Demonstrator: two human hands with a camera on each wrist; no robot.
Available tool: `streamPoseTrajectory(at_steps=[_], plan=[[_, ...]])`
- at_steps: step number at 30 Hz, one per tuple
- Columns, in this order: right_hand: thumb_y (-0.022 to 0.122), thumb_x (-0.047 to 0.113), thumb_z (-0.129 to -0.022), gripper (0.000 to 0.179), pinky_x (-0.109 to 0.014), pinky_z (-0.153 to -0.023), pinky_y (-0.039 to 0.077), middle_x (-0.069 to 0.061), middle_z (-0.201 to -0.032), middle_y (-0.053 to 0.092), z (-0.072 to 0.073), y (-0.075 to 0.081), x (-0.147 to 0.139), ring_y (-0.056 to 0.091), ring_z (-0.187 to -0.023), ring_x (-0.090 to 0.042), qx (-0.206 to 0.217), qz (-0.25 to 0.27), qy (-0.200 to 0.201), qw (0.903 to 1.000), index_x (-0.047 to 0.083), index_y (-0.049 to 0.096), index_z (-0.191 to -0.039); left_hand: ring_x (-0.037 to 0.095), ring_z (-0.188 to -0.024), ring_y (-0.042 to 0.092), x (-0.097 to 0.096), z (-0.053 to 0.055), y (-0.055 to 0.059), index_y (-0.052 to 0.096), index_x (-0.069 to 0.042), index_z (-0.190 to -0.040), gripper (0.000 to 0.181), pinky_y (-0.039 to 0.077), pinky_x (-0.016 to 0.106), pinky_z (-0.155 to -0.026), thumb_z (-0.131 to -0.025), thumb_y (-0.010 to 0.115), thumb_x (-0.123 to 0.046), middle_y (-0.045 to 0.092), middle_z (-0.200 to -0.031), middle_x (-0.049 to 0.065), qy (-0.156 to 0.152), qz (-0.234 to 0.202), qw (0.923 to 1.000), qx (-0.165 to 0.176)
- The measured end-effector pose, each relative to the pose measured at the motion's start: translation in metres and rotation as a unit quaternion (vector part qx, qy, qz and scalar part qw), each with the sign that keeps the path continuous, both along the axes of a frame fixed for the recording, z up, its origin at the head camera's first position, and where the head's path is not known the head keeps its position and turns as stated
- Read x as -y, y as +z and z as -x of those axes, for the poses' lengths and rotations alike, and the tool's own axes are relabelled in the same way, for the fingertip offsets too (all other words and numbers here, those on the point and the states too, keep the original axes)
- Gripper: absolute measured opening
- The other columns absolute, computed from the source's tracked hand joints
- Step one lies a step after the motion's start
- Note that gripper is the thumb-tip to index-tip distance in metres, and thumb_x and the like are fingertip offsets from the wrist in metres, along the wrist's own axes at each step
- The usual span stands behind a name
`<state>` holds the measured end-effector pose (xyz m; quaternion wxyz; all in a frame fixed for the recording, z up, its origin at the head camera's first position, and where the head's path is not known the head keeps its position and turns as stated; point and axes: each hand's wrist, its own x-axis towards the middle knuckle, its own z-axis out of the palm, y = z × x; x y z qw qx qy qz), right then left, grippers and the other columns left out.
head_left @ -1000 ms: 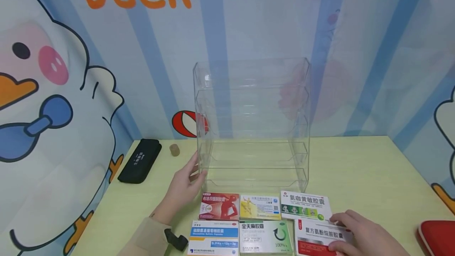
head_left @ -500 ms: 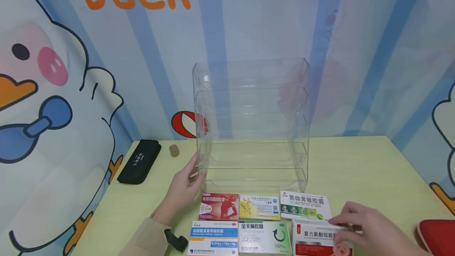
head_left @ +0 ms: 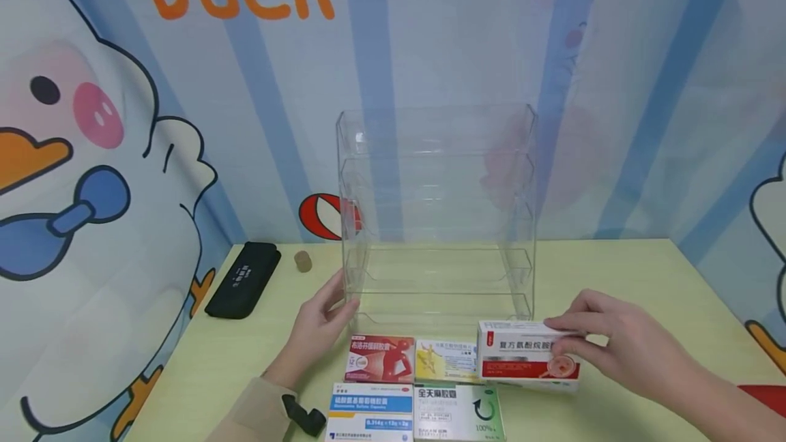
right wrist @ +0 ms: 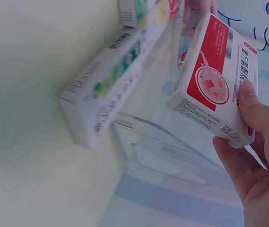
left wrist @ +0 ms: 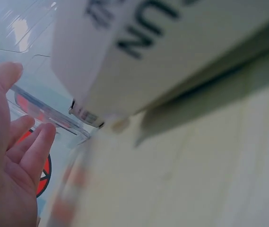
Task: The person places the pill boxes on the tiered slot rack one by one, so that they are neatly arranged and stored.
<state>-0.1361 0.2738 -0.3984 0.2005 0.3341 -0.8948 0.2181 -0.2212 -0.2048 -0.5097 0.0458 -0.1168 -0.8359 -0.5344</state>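
Observation:
My right hand (head_left: 620, 333) pinches a white and red medicine box (head_left: 522, 367) at its right end, thumb on the front. The box is tilted up over the white and green medicine box (right wrist: 101, 90), hiding most of it in the head view. A tall transparent tiered rack (head_left: 436, 302) stands behind the boxes. My left hand (head_left: 316, 322) rests at its lower left side with relaxed fingers. Flat in front of the rack lie a red box (head_left: 379, 359), a yellow and white box (head_left: 445, 360), a blue and white box (head_left: 370, 411) and a green and white box (head_left: 457, 411).
A black zip case (head_left: 242, 280) and a small brown cylinder (head_left: 303, 262) lie at the back left of the table (head_left: 608, 278). A red object (head_left: 764, 398) sits at the right edge. Behind the table hangs a printed duck backdrop (head_left: 442, 33).
My right hand has lifted the white and red box from the front row and carried it up, away from me, over the white and green one. My left hand stays by the rack.

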Motion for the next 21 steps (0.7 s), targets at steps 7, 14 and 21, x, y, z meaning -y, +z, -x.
streamPoseTrajectory(at_steps=[7,14,21], plan=[[0.098,0.022,-0.077,0.034,-0.008,-0.059,0.042,0.016,-0.095,0.067,0.028,0.028,0.026,0.054,-0.076,0.008,-0.077,0.02,0.022,0.9966,0.02,0.089,-0.11,0.03,-0.152,0.06,0.002,0.005,-0.009,0.046,-0.041,-0.167,0.069,0.059,0.04,-0.114,-0.105,0.077,-0.036,0.058,-0.167,-0.001,0.006,-0.021,0.9997,-0.006],[0.096,0.02,-0.081,0.033,-0.011,-0.056,0.04,0.007,-0.094,0.069,0.059,0.051,0.056,0.056,-0.067,0.001,-0.133,0.046,0.031,0.9896,0.017,0.088,-0.113,0.03,-0.152,0.06,0.0,0.005,-0.007,0.048,-0.04,-0.166,0.068,0.059,0.038,-0.114,-0.105,0.077,-0.034,0.059,-0.166,0.0,0.007,-0.027,0.9996,-0.002],[0.099,0.012,-0.078,0.039,-0.027,-0.057,0.05,-0.004,-0.094,0.07,0.09,0.08,0.088,0.065,-0.073,-0.014,-0.181,0.076,0.033,0.9801,0.012,0.087,-0.115,0.031,-0.152,0.06,0.001,0.003,-0.009,0.049,-0.04,-0.165,0.067,0.06,0.037,-0.113,-0.105,0.078,-0.033,0.061,-0.164,0.002,0.018,-0.028,0.9994,0.004]])
